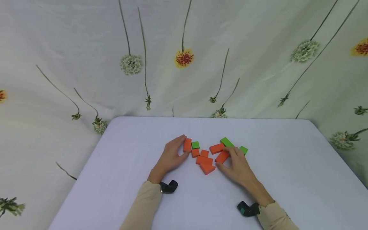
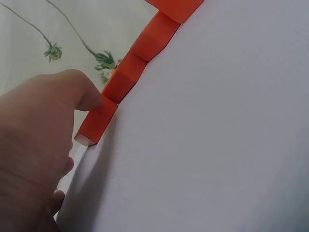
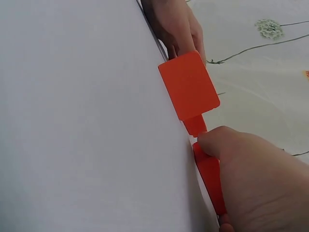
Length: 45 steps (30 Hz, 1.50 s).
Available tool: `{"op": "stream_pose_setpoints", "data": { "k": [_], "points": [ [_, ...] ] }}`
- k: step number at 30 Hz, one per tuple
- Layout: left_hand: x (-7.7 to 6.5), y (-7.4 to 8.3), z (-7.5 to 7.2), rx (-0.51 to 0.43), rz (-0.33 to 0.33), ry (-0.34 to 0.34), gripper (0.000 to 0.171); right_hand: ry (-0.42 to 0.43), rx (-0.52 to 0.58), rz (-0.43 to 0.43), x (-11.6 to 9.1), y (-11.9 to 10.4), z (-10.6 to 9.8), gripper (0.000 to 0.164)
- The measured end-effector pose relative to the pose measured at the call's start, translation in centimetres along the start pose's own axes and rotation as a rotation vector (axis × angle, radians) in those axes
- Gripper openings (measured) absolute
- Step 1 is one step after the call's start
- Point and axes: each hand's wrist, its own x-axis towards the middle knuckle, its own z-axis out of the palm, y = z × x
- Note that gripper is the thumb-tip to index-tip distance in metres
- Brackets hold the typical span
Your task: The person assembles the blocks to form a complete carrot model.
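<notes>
My left hand holds an orange block at the left end of a loose group, fingers at its far end and thumb at its near end. In the left wrist view, the thumb touches an orange face. Beside that block lie a small green block and a small orange block. On the right, my right hand pinches another orange block between thumb and fingers. Its thumb presses the end in the right wrist view. The right fingers partly cover a long green block.
Between the hands lie a small orange block, a longer one and a wedge-like orange block. An orange block and a green one lie near the right hand. A flowered cloth hangs behind the white table.
</notes>
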Motion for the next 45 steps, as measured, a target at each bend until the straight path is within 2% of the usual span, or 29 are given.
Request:
{"op": "stream_pose_setpoints", "data": {
  "k": [6, 16, 23, 30, 39, 45],
  "points": [
    [-0.2, 0.1, -0.1, 0.04, -0.009, -0.004, 0.063, -0.007, -0.004, -0.015, -0.1, 0.1, 0.0, 0.057],
    [0.0, 0.3, 0.0, 0.023, -0.01, 0.004, 0.061, -0.006, -0.011, -0.004, 0.1, 0.1, -0.2, 0.055],
    [-0.1, 0.0, 0.1, -0.006, -0.033, 0.016, 0.06, -0.001, -0.005, 0.019, 0.0, 0.1, 0.0, 0.053],
    [-0.3, 0.0, 0.0, -0.091, -0.076, 0.026, 0.062, 0.033, -0.001, -0.013, -0.2, 0.4, 0.2, 0.051],
    [-1.5, 0.8, -0.7, -0.136, -0.096, 0.127, 0.06, 0.065, 0.049, -0.006, -0.2, 0.1, 0.0, 0.05],
    [-3.3, 1.4, -0.8, -0.126, -0.092, 0.144, 0.059, 0.097, 0.088, -0.044, -0.4, 0.0, -0.1, 0.049]
  ]
}}
